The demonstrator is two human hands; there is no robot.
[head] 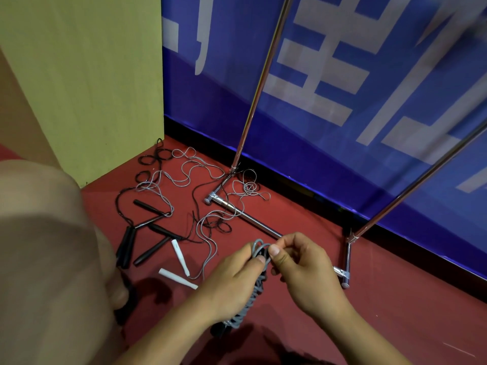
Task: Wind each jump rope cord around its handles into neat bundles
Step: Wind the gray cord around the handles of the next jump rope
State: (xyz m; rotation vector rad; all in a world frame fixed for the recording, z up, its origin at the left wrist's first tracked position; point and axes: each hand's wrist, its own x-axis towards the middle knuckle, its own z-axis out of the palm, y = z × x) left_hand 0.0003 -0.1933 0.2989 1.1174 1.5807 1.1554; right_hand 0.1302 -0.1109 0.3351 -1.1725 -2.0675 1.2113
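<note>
- The left hand (232, 280) grips a pair of black jump rope handles wound with grey cord (246, 309), its fingers curled round the upper part of the bundle and its thumb pressing near the top.
- The right hand (303, 267) pinches a small grey loop of cord (259, 245) between thumb and forefinger at the top end of the bundle, just above the left thumb.
- The bundle runs slantwise down from the hands toward the lower left, its black lower end (220, 331) sticking out below the wrapped cord, held above the red floor (395, 312).
- To the left on the floor lie two white tapered handles (179, 267), joined to a loose grey cord (208, 233) that snakes away in tangled curves toward the wall.
- Farther left lie several slim black handles (147, 241), some side by side, with a thin black cord (147, 164) looping near the corner.
- A chrome tube frame (250, 219) stands on the floor beside the loose cords, its uprights leaning against a blue banner with large white characters (342, 88).
- A yellow-green panel (92, 88) fills the upper left.
- A blurred tan shape (47, 259), very close to the camera, covers the lower left; what it is cannot be told.
</note>
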